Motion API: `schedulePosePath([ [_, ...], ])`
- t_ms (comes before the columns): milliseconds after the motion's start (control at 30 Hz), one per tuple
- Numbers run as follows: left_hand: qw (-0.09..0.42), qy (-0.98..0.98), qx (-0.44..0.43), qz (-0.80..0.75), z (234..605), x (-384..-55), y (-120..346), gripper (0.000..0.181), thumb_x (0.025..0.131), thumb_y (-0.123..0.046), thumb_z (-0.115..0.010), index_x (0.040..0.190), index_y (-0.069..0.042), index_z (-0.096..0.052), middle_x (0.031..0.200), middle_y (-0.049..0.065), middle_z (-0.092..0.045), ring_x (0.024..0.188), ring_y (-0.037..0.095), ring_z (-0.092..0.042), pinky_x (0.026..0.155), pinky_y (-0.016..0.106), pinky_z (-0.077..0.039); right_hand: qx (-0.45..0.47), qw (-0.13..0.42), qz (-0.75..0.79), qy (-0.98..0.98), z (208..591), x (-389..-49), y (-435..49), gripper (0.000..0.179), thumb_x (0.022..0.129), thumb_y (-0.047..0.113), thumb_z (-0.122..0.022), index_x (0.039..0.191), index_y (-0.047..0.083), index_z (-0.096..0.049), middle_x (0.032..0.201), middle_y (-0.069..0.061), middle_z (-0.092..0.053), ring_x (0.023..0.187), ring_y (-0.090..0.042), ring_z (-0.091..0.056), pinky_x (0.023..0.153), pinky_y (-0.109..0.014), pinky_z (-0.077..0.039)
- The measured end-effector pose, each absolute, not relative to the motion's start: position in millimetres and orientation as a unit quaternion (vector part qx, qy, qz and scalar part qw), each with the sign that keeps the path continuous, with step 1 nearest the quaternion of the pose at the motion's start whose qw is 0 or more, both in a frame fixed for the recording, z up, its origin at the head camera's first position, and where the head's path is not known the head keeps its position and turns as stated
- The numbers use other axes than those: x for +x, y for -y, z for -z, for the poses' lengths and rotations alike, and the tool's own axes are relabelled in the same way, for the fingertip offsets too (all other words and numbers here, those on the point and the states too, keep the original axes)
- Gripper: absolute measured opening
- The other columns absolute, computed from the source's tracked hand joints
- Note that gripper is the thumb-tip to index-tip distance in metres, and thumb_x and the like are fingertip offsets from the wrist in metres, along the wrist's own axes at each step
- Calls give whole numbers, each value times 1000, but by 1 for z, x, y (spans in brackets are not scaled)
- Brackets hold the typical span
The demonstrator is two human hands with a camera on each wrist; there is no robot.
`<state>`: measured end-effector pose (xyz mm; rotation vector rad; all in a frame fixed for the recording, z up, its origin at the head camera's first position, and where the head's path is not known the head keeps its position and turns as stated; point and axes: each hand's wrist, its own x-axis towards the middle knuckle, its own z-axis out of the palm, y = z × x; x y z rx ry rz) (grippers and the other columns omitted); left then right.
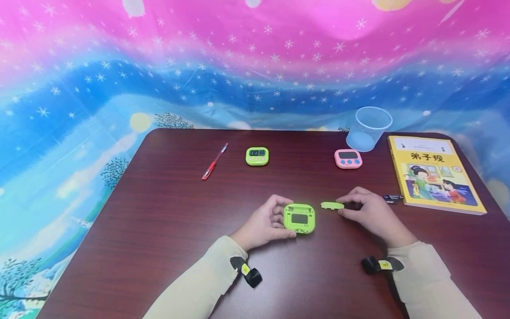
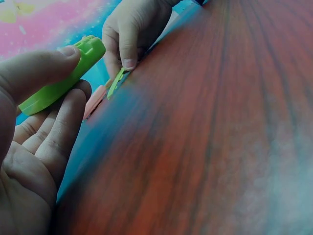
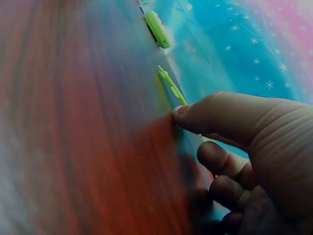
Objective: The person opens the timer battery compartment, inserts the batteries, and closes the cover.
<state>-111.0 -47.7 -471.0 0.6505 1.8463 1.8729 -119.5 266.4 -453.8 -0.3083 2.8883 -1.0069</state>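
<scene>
My left hand (image 1: 264, 223) grips a green digital timer (image 1: 299, 218) by its left side, with the back facing up and the battery slot along its far edge uncovered. In the left wrist view the thumb lies on top of that timer (image 2: 63, 81) and fingers are beneath it. A little to the right, my right hand (image 1: 370, 215) pinches one end of a small green battery cover (image 1: 331, 205) between thumb and fingertips. The cover (image 3: 172, 85) stands apart from the timer, its small tabs showing. Whether a battery lies in the slot I cannot tell.
Farther back are a red pen (image 1: 215, 161), another green timer (image 1: 256, 156) with its display lit, a pink timer (image 1: 348, 159) and a clear blue cup (image 1: 367, 130). On the right lies a yellow book (image 1: 436, 175), beside small dark batteries (image 1: 393, 199).
</scene>
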Motion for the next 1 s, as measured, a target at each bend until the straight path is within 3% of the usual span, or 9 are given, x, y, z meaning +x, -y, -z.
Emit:
schedulePosePath([
  [167,213,-666,235,-676,470,-111,47,72,76,16,-78,136,-3,-41,112,22,-67,86,15,-66,81,31,-61,-92,53,313,-944,448,-121,-271,27,85,21,-82,110,14,-77,90,2,-59,85,-20,-51,65,-27,-46],
  [667,214,-664,231,-678,471,-111,48,73,76,15,-78,136,-3,-41,112,20,-67,87,15,-66,81,31,-61,-93,55,318,-942,445,-121,-273,29,85,20,-82,113,13,-76,91,1,-60,84,-20,-52,64,-26,-46],
  [1000,212,-665,235,-676,471,-111,47,73,76,15,-78,136,-2,-41,110,20,-67,86,15,-66,80,30,-61,-96,-22,312,-945,440,-119,-289,26,86,18,-81,111,13,-76,92,2,-63,82,-17,-52,65,-19,-45],
])
